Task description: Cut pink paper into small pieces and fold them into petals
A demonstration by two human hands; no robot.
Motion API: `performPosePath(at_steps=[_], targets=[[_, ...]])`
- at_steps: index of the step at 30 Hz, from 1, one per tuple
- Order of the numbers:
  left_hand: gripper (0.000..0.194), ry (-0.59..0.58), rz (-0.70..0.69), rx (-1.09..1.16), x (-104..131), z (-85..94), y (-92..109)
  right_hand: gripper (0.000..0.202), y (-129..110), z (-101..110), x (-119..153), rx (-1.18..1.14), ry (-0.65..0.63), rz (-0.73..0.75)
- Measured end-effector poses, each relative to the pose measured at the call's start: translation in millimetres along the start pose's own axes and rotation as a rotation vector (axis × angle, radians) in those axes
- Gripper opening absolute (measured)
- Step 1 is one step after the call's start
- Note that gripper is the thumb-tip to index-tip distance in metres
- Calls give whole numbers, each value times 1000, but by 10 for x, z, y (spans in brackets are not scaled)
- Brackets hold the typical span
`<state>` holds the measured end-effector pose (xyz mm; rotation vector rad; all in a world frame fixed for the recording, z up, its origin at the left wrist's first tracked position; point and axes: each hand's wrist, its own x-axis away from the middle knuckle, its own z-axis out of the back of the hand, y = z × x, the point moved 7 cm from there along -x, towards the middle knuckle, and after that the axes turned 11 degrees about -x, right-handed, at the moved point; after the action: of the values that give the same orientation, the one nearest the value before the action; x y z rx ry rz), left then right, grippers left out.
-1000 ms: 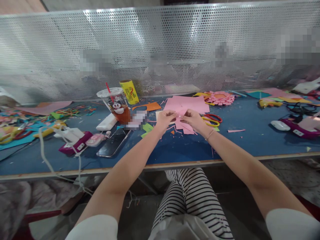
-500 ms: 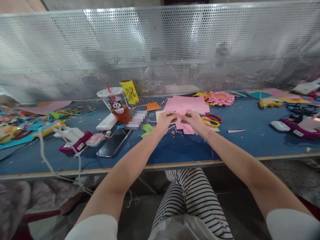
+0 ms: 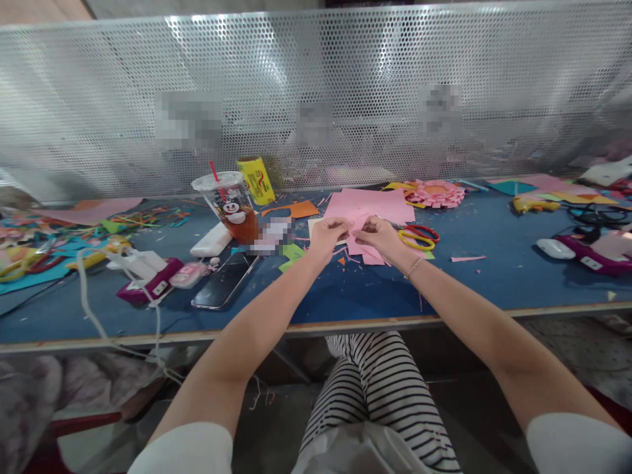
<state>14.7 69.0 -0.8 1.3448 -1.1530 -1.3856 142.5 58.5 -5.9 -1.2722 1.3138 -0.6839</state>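
Both hands are close together over pink paper sheets (image 3: 390,203) on the blue table (image 3: 345,296). My left hand (image 3: 330,236) is closed, its fingertips pinching a small pink paper piece (image 3: 356,225). From the other side, my right hand (image 3: 381,237) pinches the same piece, thumb and fingers together. The piece's exact shape is too small to tell. Just right of my right hand lie scissors with red and yellow handles (image 3: 417,245). Further pink strips lie under the hands.
A cup with a red straw (image 3: 236,214), a phone (image 3: 224,283) and a purple power strip (image 3: 148,282) stand to the left. A fringed pink paper flower (image 3: 437,193) lies at the back right. A perforated metal screen (image 3: 316,72) borders the table's far side.
The two hands have shifted very slightly at the fingertips. Otherwise the view has moved only a little.
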Motion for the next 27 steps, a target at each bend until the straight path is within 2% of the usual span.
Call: performPosePath(at_steps=[9,15,23,27], targets=[[28,37,-13,-4,1,17,-12,27,-29,-12,-12,71,-25,34],[25,30,-37,7,-13,26,14,27,-14,22,-21,173,15,81],[25,31,-67,-12,-15,34,48,27,-32,-95,4,138,-62,57],[26,36,-52,1,-12,40,53,24,-56,-74,10,160,-45,62]])
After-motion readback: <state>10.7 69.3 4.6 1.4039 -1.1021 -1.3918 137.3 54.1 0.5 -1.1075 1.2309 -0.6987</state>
